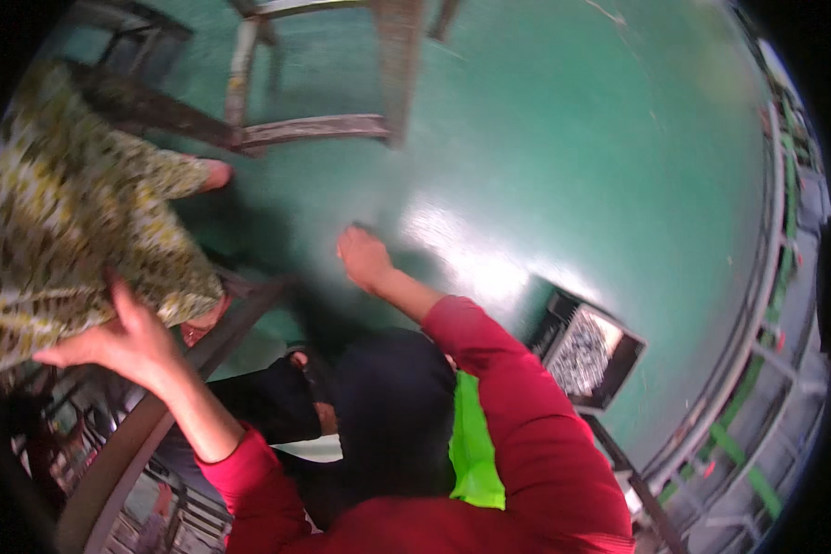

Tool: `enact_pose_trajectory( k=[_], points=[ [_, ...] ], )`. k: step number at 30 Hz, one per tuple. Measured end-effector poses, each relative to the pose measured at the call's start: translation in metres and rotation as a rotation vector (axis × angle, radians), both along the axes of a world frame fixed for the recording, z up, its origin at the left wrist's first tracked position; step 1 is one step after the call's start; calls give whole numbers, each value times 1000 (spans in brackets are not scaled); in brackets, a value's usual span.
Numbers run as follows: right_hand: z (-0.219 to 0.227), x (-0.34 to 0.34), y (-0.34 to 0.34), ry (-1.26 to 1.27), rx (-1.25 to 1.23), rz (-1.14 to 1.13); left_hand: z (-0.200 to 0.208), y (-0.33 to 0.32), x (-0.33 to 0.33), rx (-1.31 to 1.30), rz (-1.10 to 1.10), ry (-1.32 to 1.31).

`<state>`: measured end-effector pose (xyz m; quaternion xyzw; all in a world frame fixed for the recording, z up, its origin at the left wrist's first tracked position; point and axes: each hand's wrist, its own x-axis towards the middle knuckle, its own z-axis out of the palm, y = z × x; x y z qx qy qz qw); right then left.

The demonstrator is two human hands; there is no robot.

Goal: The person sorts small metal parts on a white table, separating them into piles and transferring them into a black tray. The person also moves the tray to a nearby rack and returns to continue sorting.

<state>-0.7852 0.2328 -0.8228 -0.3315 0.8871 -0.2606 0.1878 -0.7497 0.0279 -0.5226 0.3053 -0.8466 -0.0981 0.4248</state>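
My left hand [129, 343] reaches out to the left, thumb and fingers apart. It overlaps the yellow-green patterned trousers [92, 203] of another person; I cannot tell whether it touches them. Under my left forearm runs a brown bar [125, 462], like a bench or table edge. My right hand [365, 258] is closed above the green floor [563, 185], and whatever it may hold is hidden. To the right of my right arm, a dark box [623, 369] holds many small silvery pieces [582, 355].
Wooden stool frames [314, 129] stand at the far left. The other person's feet [214, 175] are beside them. A bright green cloth [473, 448] lies by my lap. Along the right edge runs a metal rack [776, 369] with green strips. Several slatted or stacked items crowd the lower left.
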Motion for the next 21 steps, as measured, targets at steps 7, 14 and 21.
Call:
enact_pose_trajectory(
  k=[7, 14, 21],
  points=[
    [121, -42, 320, 480, 20, -653, 0, -9, 8, -188, 180, -246],
    [145, 84, 449, -112, 563, -1013, -1, -10, 9, -44, 157, -209],
    [74, 150, 411, -318, 405, -1416, -1, -23, 14, -96, 38, -209]
  ],
)
